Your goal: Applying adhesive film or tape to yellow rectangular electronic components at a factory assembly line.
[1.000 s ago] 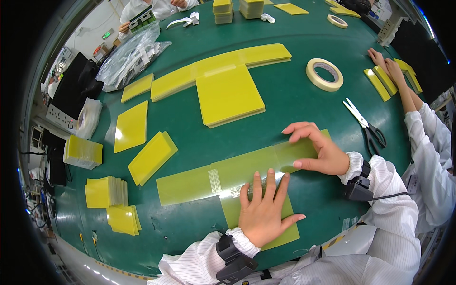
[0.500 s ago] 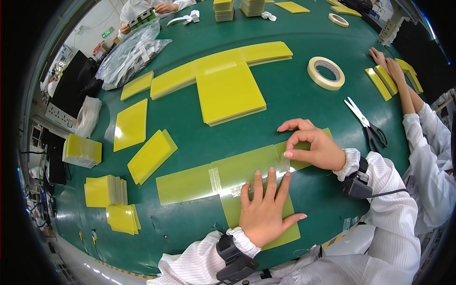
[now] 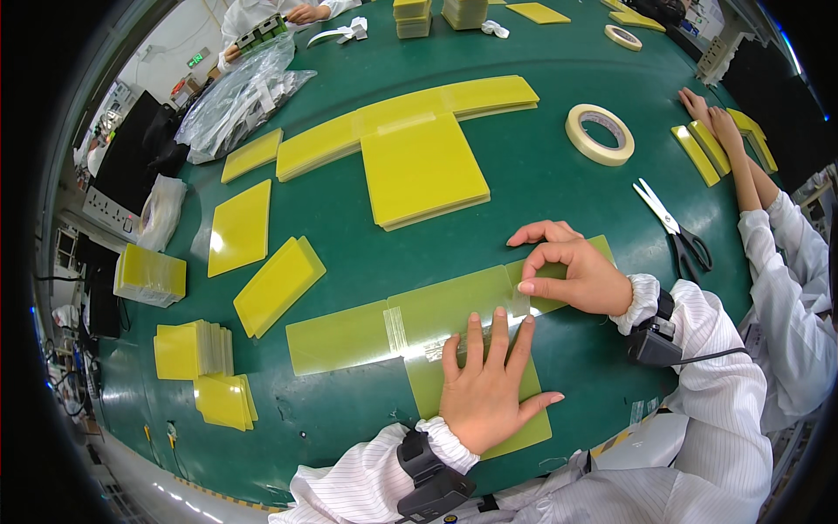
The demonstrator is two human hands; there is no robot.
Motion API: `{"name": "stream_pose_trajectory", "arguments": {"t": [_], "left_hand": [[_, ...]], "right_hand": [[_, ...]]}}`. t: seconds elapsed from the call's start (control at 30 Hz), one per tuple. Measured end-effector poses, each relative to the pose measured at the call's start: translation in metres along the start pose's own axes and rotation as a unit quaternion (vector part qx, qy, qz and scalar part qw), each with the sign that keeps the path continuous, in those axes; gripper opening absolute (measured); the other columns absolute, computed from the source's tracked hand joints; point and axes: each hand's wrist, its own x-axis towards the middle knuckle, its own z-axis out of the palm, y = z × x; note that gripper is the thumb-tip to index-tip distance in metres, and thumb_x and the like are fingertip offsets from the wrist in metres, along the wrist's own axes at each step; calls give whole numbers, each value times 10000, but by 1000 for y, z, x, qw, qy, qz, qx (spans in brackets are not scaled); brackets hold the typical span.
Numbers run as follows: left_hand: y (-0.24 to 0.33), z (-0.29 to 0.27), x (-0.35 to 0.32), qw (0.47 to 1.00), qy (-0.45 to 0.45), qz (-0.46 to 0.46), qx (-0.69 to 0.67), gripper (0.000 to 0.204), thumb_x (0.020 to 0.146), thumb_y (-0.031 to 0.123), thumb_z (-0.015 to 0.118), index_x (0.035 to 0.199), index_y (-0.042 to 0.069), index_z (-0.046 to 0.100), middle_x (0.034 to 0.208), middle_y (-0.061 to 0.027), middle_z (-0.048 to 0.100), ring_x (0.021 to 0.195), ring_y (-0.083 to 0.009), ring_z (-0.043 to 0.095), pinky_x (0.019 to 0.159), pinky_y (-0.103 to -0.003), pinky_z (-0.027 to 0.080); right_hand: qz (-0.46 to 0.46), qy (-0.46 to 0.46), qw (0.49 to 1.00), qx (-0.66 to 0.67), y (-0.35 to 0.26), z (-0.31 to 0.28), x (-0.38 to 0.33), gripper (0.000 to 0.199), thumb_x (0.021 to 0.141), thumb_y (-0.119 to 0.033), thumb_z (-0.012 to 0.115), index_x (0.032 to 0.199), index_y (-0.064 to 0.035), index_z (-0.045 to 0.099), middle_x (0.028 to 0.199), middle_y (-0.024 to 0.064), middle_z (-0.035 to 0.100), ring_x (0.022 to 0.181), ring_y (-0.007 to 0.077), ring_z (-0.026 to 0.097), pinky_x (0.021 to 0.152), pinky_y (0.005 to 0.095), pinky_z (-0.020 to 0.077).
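Several thin yellow-green sheets lie edge to edge before me in a T shape, among them a left sheet and a middle sheet. A strip of clear tape bridges the seam between those two. My left hand lies flat with fingers spread on the lower sheet. Over the seam at the right sheet, my right hand pinches a short piece of clear tape between thumb and index finger, its lower end against the sheets.
Black-handled scissors and a tape roll lie to the right. Beyond is a stacked T of yellow sheets; more stacks stand left. Another person's hands rest at far right. A plastic bag lies far left.
My right hand has shifted very slightly left along the seam, still pinching the tape. The left hand has stayed in place.
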Motion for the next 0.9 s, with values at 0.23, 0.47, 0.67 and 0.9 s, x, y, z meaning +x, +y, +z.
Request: {"name": "stream_pose_trajectory", "arguments": {"t": [0.23,0.47,0.67,0.9], "left_hand": [[0,0,0,1000,3,1,1,820,726,661,553,1303,87,457,1276,-209,432,1142,-423,404,922,-526,274],[-1,0,0,1000,1,2,2,820,730,661,548,1309,89,450,1277,-210,432,1144,-423,403,919,-530,274],[0,0,0,1000,2,2,-2,817,730,660,549,1306,89,454,1276,-210,429,1142,-426,400,918,-530,273],[-1,0,0,1000,3,2,-3,814,728,658,553,1301,88,459,1274,-210,428,1144,-426,395,921,-529,273]], "right_hand": [[9,-3,1000,-3,-1,0,1,126,766,-230,710,781,-121,647,1193,57,526,1145,243,418,1014,410,209],[5,2,1000,-10,0,3,1,125,764,-226,710,777,-122,641,1180,53,530,1135,241,425,1012,407,215],[9,9,1000,-18,1,4,2,130,757,-223,712,777,-117,640,1171,53,535,1121,241,432,1011,404,226],[6,17,1000,-19,3,5,3,137,755,-215,711,790,-104,640,1163,55,537,1106,244,443,1002,399,244]]}}
